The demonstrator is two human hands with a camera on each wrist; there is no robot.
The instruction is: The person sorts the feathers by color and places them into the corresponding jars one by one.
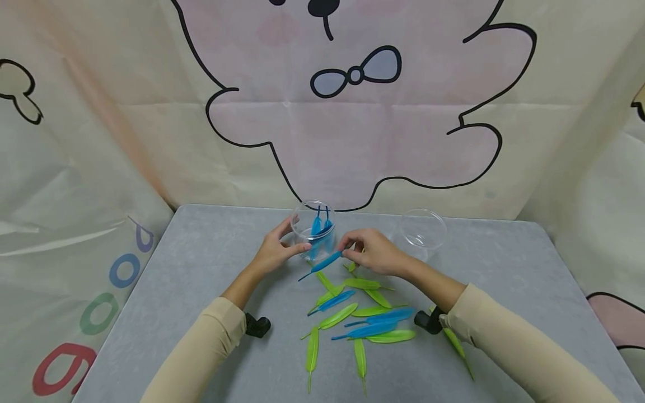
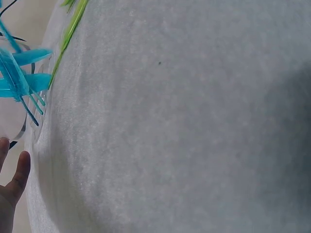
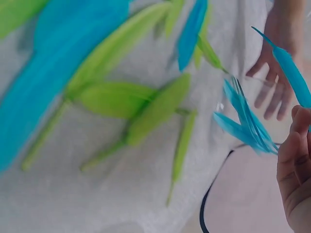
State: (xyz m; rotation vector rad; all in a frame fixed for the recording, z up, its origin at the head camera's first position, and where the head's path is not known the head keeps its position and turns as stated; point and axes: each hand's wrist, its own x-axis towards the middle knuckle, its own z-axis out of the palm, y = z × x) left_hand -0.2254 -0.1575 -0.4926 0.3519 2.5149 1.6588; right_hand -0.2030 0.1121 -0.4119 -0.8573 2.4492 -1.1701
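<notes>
My right hand [image 1: 375, 252] pinches a blue feather [image 1: 326, 261] between thumb and fingers, its quill end pointing down and left in the head view. The same feather [image 3: 291, 73] angles across the right edge of the right wrist view. On the left side of a clear plastic cup [image 1: 302, 226] rests my left hand [image 1: 279, 249], thumb at the front and fingers round the side. Several blue feathers [image 2: 14, 73] stand inside that cup, quills up. The held feather is just in front of the cup, outside it.
Green feathers [image 1: 339, 317] and a few blue feathers [image 1: 372, 330] lie scattered on the grey table [image 1: 201, 268] before the hands. A second clear cup [image 1: 422, 229] stands at the back right. Beneath the right forearm lies one green feather [image 1: 456, 344]. A printed cloth [image 1: 403, 140] hangs behind.
</notes>
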